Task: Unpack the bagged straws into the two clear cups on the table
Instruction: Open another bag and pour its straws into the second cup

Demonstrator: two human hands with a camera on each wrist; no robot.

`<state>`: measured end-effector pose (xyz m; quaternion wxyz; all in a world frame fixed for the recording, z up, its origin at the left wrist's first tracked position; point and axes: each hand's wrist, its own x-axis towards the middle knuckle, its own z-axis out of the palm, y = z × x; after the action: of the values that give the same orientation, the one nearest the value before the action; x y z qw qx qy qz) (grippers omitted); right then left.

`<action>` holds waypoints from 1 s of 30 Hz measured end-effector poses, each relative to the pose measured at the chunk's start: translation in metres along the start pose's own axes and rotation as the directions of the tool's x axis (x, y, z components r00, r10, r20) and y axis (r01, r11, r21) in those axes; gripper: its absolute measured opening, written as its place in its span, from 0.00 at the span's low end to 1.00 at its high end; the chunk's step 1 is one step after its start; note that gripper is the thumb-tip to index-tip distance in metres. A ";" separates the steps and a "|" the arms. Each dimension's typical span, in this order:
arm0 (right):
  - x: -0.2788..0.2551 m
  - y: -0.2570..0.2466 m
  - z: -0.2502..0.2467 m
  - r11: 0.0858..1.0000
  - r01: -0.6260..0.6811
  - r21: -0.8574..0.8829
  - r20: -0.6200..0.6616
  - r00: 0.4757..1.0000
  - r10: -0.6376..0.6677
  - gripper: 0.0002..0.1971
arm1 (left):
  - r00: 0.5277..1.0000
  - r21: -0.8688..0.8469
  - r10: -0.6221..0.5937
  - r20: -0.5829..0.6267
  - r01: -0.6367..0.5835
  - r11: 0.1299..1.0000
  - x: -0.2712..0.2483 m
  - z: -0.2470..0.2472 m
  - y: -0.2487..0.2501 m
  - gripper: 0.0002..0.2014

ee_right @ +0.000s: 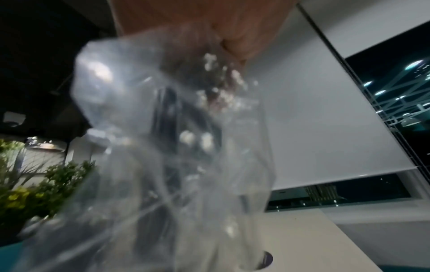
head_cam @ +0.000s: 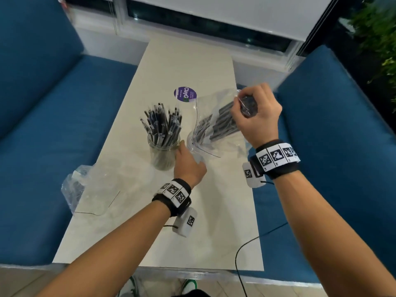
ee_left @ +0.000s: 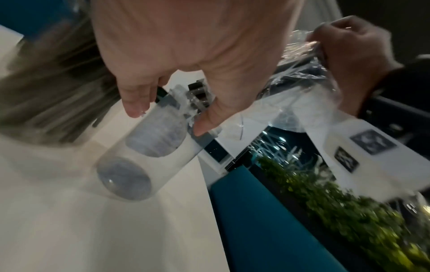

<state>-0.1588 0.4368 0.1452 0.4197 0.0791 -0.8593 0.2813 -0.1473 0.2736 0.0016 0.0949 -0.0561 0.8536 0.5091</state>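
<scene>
Two hands work: our right hand [head_cam: 256, 112] fists the straw bag [head_cam: 216, 125] top, straws inside the curl; our left hand [head_cam: 188, 162] fingers [ee_left: 133, 103] and thumb clasp the empty clear cup [ee_left: 144, 156].

We see bare forearms, each with a black wrist strap [head_cam: 173, 198] carrying a white band of square black-and-white markers. Beside the left strap hangs a small white camera box [head_cam: 184, 222] with one marker; a thin black cable [head_cam: 246, 249] trails near it. A matching box [head_cam: 250, 174] sits beside the right strap [head_cam: 276, 160].
</scene>
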 end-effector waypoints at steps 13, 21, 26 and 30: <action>0.009 0.009 0.010 0.999 0.016 0.042 0.234 0.972 -0.025 0.05 | 0.992 -0.032 0.125 -0.016 -0.125 0.992 0.022 0.023 -0.015 0.60; 0.030 -0.004 0.029 0.986 -0.046 -0.162 0.460 0.880 0.117 0.15 | 0.986 -0.063 0.167 -0.025 -0.168 0.984 0.027 0.027 -0.023 0.59; 0.035 -0.012 0.023 0.985 -0.104 -0.134 0.746 0.645 0.169 0.26 | 0.987 -0.065 0.159 -0.018 -0.160 0.985 0.029 0.027 -0.025 0.61; 0.026 -0.012 0.024 0.985 -0.096 -0.142 0.657 0.735 0.166 0.23 | 0.987 -0.101 0.160 -0.026 -0.162 0.982 0.032 0.027 -0.030 0.62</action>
<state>-0.1870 0.4157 0.1583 0.0677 0.0928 -0.9685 0.2210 -0.1694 0.2826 -0.0437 0.0428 0.0038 0.8288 0.5579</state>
